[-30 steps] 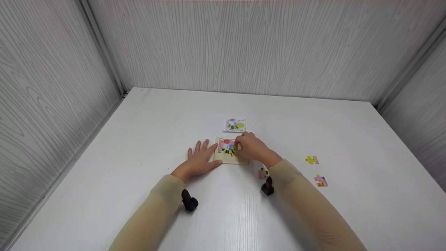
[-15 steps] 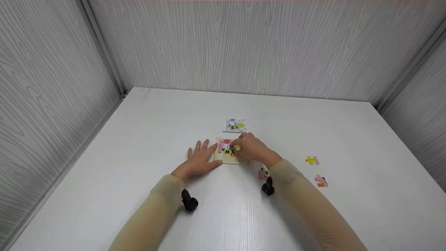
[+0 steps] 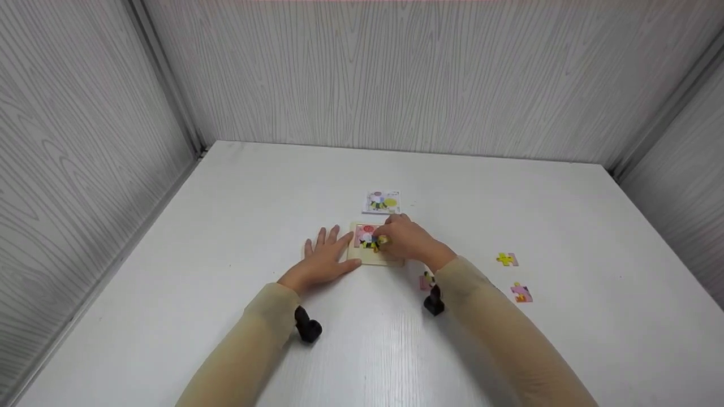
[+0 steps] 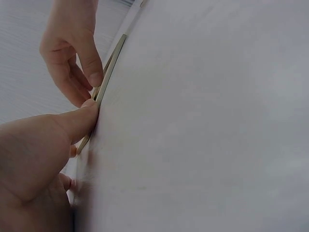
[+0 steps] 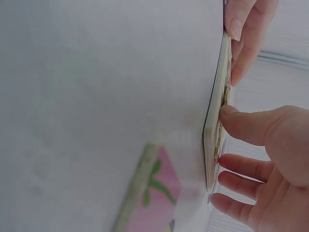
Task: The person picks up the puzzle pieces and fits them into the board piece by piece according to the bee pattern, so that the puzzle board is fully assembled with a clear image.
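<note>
Nearest, a beige left sleeve [image 3: 266,316] and right sleeve [image 3: 498,328]. Next, on the white table [image 3: 362,362], 3 loose puzzle pieces, unmoved since 1 second ago: a pink-and-orange piece [image 3: 521,292], a pink piece [image 3: 425,281] just beside the right sleeve's cuff, and a yellow-and-pink piece [image 3: 507,259] farther right. Beyond these, the wooden puzzle board [image 3: 370,259], with pieces in its far part and bare wood along the near side. At its left edge, the left hand [image 3: 323,261], as before: grip spread, holding nothing, thumb and forefinger touching. Over its right part, the right hand [image 3: 412,237], fingertips shifted slightly left, onto the picture; yellow showing between thumb and fingers, but impossible to tell whether pinched or merely touched. Judged by so small a shift, probably seating or adjusting, with fitting unfinished. Farthest, apart from the board, a picture card [image 3: 381,202].
</note>
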`<state>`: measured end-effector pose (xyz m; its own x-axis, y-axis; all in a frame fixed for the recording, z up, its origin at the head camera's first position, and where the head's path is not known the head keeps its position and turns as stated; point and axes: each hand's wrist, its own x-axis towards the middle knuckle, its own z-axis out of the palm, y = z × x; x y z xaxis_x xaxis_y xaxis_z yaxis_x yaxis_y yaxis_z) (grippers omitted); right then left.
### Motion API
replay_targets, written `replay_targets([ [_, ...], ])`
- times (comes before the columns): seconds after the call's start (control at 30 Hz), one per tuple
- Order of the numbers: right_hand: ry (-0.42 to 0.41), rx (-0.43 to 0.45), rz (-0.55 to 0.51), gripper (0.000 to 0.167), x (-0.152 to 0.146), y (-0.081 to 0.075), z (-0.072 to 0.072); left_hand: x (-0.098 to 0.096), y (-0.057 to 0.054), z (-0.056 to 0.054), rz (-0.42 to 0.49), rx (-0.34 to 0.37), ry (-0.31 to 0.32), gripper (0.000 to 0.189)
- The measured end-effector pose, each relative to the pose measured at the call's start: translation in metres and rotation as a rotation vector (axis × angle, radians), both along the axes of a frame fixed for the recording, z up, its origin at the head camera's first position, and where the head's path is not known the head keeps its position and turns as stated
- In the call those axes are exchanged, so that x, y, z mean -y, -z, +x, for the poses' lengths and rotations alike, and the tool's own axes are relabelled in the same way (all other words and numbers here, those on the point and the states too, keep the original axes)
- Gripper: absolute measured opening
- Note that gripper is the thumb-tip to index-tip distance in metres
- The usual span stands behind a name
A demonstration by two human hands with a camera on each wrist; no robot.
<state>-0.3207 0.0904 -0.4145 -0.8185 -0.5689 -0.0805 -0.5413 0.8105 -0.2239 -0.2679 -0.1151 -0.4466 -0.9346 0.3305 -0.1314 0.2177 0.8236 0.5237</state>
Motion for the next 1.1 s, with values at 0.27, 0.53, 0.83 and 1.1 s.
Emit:
replay_targets([
  [0.27, -0.032, 0.027, -0.028, 0.029, -0.001, 0.0, -0.001, 0.0, -0.003, 0.0, -0.01, 0.002, 0.001, 0.073],
  [0.53, -0.04, 0.053, -0.019, 0.03, -0.002, -0.006, -0.001, 0.0, -0.009, 0.0, -0.027, 0.008, 0.006, 0.073],
  [0.83, -0.027, 0.11, 0.064, 0.036, -0.003, -0.01, 0.003, 0.001, -0.011, -0.001, -0.017, 0.014, 0.009, 0.073],
  [1.1, -0.057, 0.094, 0.146, 0.037, -0.003, -0.011, 0.006, 0.0, -0.011, -0.001, -0.026, 0.011, -0.001, 0.073],
])
